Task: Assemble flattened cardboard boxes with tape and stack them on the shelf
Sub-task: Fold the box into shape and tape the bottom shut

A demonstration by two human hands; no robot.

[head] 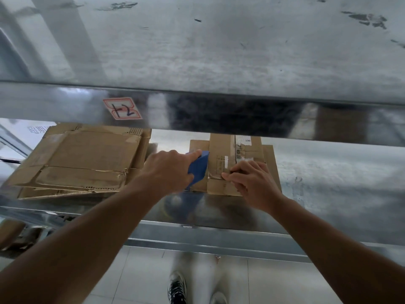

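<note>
A small brown cardboard box (pixel 221 150), still flattened with its flaps spread, lies on the metal shelf (pixel 328 170) in the middle of the view. My left hand (pixel 168 170) grips a blue tape dispenser (pixel 198 168) held against the box's left side. My right hand (pixel 252 183) presses its fingertips on the near part of the box, where clear tape crosses the seam. A pile of larger flattened cardboard boxes (pixel 83 159) lies on the same shelf to the left.
An upper metal shelf (pixel 219 51) juts out above, its front lip bearing a red-bordered label (pixel 122 108). More cardboard (pixel 13 233) sits on a lower level at the left. Tiled floor and my shoes (pixel 177 288) show below.
</note>
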